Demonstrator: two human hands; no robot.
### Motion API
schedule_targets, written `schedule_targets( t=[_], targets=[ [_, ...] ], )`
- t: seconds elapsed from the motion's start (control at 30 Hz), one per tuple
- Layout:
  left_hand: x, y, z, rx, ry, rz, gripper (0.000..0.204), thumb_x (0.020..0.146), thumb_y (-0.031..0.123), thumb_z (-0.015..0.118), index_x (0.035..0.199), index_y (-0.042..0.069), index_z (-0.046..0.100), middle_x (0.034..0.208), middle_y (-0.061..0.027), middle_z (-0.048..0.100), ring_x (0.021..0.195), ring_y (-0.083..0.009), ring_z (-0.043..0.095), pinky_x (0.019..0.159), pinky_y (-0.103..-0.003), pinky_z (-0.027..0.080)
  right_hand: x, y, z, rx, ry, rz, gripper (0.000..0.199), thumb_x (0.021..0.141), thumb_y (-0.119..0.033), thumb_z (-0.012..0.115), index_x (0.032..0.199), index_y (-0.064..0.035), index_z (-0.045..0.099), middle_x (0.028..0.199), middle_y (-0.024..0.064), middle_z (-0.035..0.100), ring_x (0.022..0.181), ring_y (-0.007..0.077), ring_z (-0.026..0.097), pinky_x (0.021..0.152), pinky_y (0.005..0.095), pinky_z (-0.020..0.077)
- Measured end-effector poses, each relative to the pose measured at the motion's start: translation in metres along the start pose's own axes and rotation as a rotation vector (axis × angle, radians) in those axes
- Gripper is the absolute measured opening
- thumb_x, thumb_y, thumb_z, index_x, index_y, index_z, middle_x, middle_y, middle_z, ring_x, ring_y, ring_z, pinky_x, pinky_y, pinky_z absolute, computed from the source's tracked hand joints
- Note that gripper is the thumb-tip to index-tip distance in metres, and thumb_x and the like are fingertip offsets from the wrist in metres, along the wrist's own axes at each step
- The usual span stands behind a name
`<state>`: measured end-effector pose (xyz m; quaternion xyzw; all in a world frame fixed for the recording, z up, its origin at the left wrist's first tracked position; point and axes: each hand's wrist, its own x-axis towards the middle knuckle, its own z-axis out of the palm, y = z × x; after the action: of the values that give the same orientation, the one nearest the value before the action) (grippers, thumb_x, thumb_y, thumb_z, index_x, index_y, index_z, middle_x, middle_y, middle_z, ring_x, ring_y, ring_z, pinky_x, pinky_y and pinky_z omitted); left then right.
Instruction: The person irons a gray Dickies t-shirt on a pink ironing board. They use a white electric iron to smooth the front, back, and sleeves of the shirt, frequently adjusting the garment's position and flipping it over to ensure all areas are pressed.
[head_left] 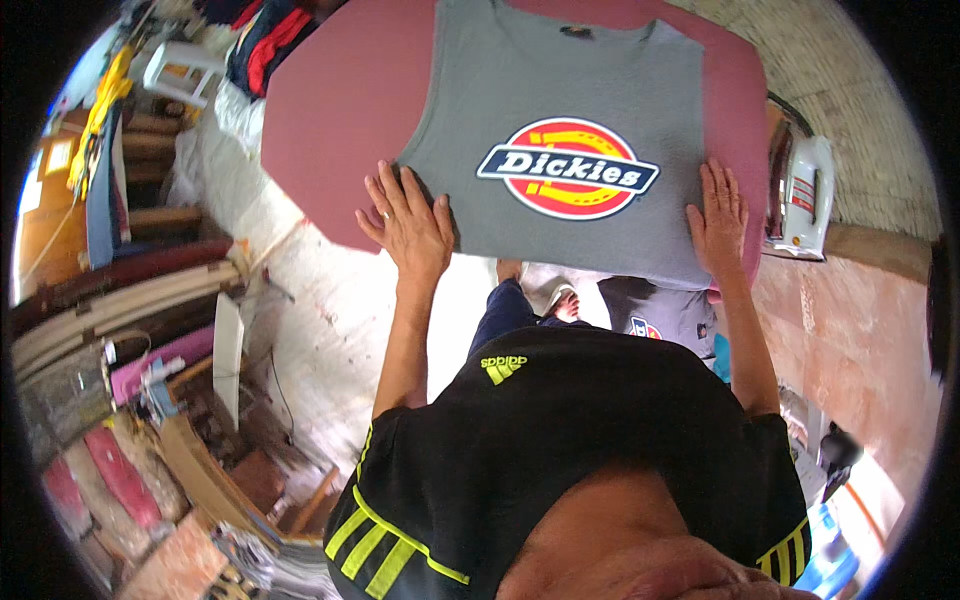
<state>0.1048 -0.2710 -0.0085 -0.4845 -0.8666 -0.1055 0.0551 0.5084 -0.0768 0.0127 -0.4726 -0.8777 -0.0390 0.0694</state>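
Note:
A grey sleeveless shirt (580,90) with a round red, yellow and blue print lies spread over a maroon padded ironing board (340,110). My left hand (412,222) rests on the shirt's left edge beside the armhole, fingers spread, with a ring on one finger. On the right edge of the shirt lies my right hand (720,222), its fingers stretched forward over the cloth and the board. Neither hand grips anything from above; the underside of the right hand's edge is hidden.
A white iron (805,195) stands at the board's right end. Below the board's near edge shows another grey printed garment (660,308). Dark and red clothes (272,45) and a white plastic stool (182,72) are at the far left. Stacked boards (120,310) line the left side.

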Motion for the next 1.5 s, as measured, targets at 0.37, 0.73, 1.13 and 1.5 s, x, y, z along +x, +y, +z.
schedule_targets(
  t=[0.37, 0.73, 1.13, 1.5],
  targets=[
    [0.253, 0.069, 0.053, -0.174, 0.216, 0.571, 0.063, 0.102, 0.046, 0.038, 0.147, 0.002, 0.040, 0.156, -0.0172, 0.035, 0.146, -0.0387, 0.028, 0.114, -0.062, 0.020, 0.002, -0.009, -0.019, 0.037, -0.099, 0.070, 0.069, 0.092, -0.032, 0.058, 0.153, -0.0151, 0.031, 0.162, 0.0036, 0.025, 0.149, 0.0295, 0.022, 0.117, 0.0523, 0.0227],
    [0.182, 0.256, 0.040, -0.445, 0.220, 0.942, 0.080, 0.091, 0.061, 0.051, 0.146, 0.003, 0.043, 0.158, -0.0195, 0.029, 0.146, -0.0427, 0.024, 0.113, -0.065, 0.016, 0.003, -0.012, -0.026, 0.077, -0.092, 0.100, 0.067, 0.090, -0.028, 0.062, 0.151, -0.0150, 0.036, 0.158, 0.0040, 0.032, 0.146, 0.0297, 0.028, 0.116, 0.0504, 0.0255],
    [0.165, 0.309, 0.045, -0.269, 0.098, 0.859, 0.085, 0.089, 0.063, 0.051, 0.147, 0.002, 0.040, 0.154, -0.0202, 0.036, 0.145, -0.0383, 0.027, 0.116, -0.057, 0.018, 0.006, 0.113, -0.086, -0.228, 0.620, 0.146, 0.040, 0.097, -0.024, 0.063, 0.132, -0.0072, 0.056, 0.118, 0.0145, 0.064, 0.111, 0.0278, 0.062, 0.092, 0.0407, 0.0498],
    [0.162, 0.311, 0.043, -0.223, 0.054, 0.850, 0.085, 0.090, 0.065, 0.049, 0.148, 0.003, 0.039, 0.155, -0.0196, 0.036, 0.146, -0.0376, 0.025, 0.117, -0.057, 0.017, 0.033, 0.202, -0.078, 0.933, 0.094, 0.645, 0.039, 0.098, -0.042, 0.060, 0.095, -0.0024, 0.060, 0.064, 0.0032, 0.057, 0.047, 0.0089, 0.051, 0.041, 0.0252, 0.0381]
  ],
)
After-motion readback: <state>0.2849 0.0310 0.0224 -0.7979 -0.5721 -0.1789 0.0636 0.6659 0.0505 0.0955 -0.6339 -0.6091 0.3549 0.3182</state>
